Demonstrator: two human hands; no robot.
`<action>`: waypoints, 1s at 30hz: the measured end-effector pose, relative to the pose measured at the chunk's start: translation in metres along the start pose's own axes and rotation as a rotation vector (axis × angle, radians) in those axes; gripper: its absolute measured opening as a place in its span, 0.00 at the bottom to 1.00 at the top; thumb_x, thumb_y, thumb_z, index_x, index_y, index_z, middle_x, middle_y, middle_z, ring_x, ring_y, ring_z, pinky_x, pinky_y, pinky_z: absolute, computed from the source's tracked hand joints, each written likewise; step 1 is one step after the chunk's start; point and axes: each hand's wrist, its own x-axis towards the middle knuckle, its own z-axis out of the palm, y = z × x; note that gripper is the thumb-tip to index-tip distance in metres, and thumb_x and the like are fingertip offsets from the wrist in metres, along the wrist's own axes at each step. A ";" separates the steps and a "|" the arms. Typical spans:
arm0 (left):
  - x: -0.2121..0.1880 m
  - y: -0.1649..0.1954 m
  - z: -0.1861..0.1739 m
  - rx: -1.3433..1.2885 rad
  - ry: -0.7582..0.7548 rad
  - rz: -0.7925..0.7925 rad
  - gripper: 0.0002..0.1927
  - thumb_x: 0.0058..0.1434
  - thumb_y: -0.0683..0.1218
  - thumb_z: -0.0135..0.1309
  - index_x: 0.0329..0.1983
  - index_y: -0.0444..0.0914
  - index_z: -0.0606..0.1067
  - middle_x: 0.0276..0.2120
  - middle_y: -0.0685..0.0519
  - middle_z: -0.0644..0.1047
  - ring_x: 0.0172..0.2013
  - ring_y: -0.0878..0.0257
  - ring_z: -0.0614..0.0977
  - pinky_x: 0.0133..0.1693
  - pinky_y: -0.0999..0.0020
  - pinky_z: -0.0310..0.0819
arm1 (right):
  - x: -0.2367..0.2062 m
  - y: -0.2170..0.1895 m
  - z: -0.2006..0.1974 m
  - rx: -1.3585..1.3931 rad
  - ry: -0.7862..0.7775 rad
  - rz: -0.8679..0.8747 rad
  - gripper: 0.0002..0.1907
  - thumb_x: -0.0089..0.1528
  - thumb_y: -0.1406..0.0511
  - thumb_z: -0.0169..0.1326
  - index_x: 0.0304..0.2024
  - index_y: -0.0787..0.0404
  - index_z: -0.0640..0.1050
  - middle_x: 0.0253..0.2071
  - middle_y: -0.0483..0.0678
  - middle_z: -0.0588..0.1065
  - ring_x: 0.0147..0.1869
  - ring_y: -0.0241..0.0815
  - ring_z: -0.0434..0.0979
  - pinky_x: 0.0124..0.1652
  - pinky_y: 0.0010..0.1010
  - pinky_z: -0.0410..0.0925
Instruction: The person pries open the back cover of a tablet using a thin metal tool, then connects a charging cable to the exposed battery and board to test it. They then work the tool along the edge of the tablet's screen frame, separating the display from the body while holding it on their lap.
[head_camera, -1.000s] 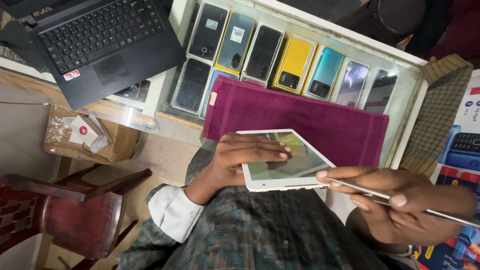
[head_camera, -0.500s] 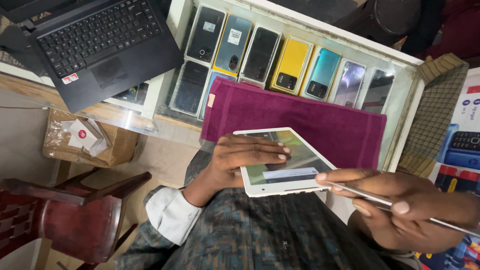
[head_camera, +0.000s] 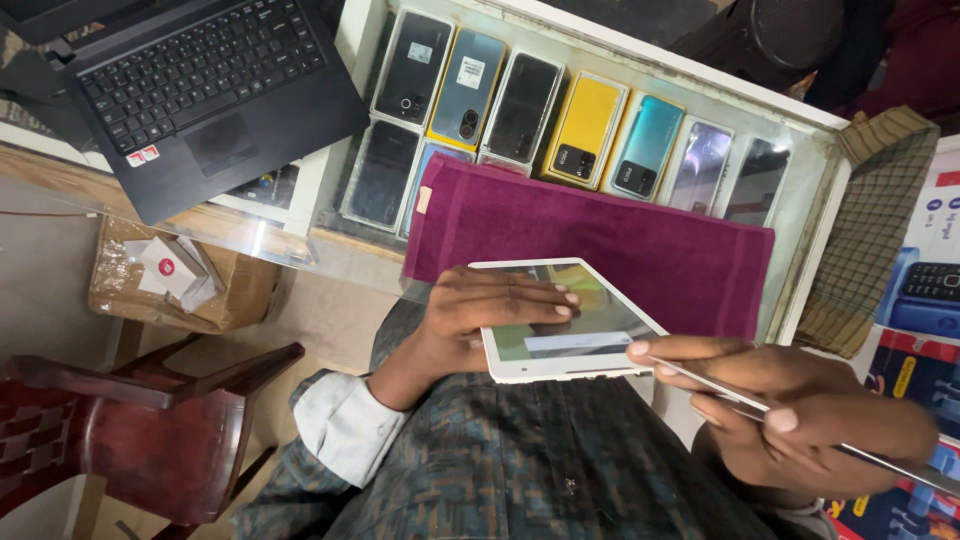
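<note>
We're looking straight down at our own lap, and our left hand (head_camera: 490, 315) lies over a white-framed tablet (head_camera: 570, 325), palm down and fingers spread flat across the left part of its screen, gripping it from above. The tablet sits near us, just this side of the glass counter edge, tilted a little, its far corner overlapping the magenta towel (head_camera: 600, 235) spread on the counter.

Over on the right, our right hand (head_camera: 800, 405) is closed around a thin metal blade-like tool (head_camera: 730, 395), forefinger stretched along it, the fingertip right at the tablet's near right edge. The tool's tip meets that edge, though we can't tell whether it's actually under the frame. Its other end runs off toward the lower right.

Farther away, under the glass, a row of phones (head_camera: 560, 125) lies face-down and face-up in the display case: dark ones, a yellow one, a teal one. Far left sits an open black laptop (head_camera: 200, 85). Below the counter on the left we spot a cardboard box (head_camera: 180, 280) with a small white packet on it, and nearer still a dark red wooden chair (head_camera: 150, 430). A folded checked cloth (head_camera: 870, 230) rests at the right end of the counter.
</note>
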 end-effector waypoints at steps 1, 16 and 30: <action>0.000 -0.001 0.001 0.004 0.002 -0.001 0.16 0.57 0.47 0.67 0.46 0.36 0.81 0.46 0.47 0.84 0.50 0.53 0.87 0.55 0.60 0.85 | -0.002 0.003 0.000 0.019 -0.010 0.028 0.20 0.68 0.73 0.49 0.63 0.58 0.68 0.64 0.63 0.71 0.65 0.60 0.77 0.55 0.39 0.79; 0.005 0.003 0.003 -0.016 -0.016 0.002 0.16 0.58 0.46 0.67 0.46 0.35 0.82 0.46 0.46 0.84 0.51 0.53 0.88 0.57 0.59 0.85 | -0.005 0.013 0.004 0.341 -0.050 0.186 0.24 0.71 0.71 0.49 0.71 0.59 0.67 0.69 0.67 0.70 0.72 0.65 0.75 0.63 0.48 0.77; 0.001 -0.004 0.006 -0.001 0.008 0.020 0.16 0.57 0.47 0.68 0.46 0.37 0.82 0.45 0.48 0.84 0.50 0.54 0.87 0.56 0.59 0.85 | -0.005 -0.006 -0.009 0.295 -0.067 0.309 0.19 0.70 0.71 0.47 0.63 0.69 0.70 0.68 0.73 0.68 0.48 0.43 0.90 0.45 0.28 0.80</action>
